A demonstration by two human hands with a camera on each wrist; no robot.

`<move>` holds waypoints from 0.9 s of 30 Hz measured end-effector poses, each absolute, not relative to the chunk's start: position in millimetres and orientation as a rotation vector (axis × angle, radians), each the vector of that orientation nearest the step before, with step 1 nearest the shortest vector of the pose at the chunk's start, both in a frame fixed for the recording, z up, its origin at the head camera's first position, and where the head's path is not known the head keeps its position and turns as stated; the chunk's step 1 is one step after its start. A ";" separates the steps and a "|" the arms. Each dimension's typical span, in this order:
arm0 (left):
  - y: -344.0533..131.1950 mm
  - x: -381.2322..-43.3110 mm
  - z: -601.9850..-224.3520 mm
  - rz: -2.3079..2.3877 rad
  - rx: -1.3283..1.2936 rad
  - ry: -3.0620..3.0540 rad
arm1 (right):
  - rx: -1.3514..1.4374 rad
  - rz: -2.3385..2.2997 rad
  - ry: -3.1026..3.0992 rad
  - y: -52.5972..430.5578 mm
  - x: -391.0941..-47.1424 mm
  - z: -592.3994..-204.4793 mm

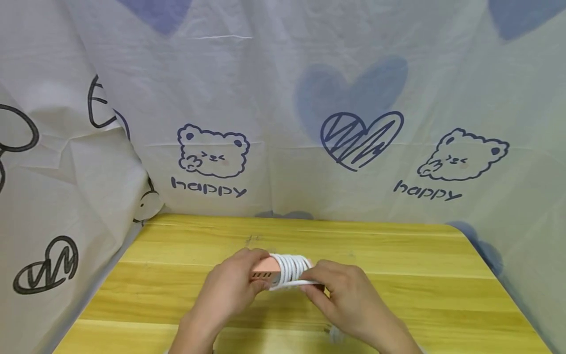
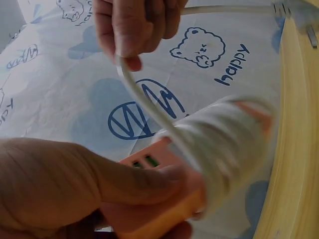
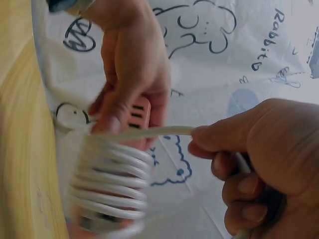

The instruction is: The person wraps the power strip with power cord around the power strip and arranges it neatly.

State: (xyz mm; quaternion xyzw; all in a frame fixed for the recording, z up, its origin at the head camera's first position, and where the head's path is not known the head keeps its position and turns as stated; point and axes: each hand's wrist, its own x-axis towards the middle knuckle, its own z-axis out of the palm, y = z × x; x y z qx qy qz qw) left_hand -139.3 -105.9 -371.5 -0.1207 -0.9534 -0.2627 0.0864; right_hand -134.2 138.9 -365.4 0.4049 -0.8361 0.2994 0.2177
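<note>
A pink power strip [image 1: 266,265] with a row of dark USB slots is held above the table, its middle wrapped in several turns of white cord [image 1: 292,268]. My left hand [image 1: 227,285] grips the bare end of the strip, thumb across the slotted side in the left wrist view. My right hand [image 1: 349,295] pinches the loose run of cord, pulled taut from the coil in the right wrist view [image 3: 164,131]. From that hand the cord hangs on to a pale plug [image 1: 336,335], partly hidden behind the right wrist.
Below the hands is a yellow wood-grain table [image 1: 398,255] with rounded far corners. A white cloth [image 1: 283,123] printed with bears, hearts and the word happy hangs behind it and along the left side.
</note>
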 end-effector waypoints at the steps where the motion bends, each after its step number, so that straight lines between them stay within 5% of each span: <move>1: -106.0 -138.6 -372.1 -0.767 -0.414 -2.863 | 1.090 0.765 -2.341 140.3 -134.8 -365.0; 10: -113.7 -134.8 -372.0 -0.820 -0.819 -2.965 | 0.826 0.464 -2.458 146.7 -141.9 -364.6; 17: -122.2 -132.8 -361.8 -1.441 -1.014 -2.878 | 0.718 0.964 -2.524 149.6 -148.3 -365.4; 27: -113.8 -120.6 -351.6 -2.379 -1.104 -2.183 | 1.130 1.500 -2.273 145.0 -153.9 -373.3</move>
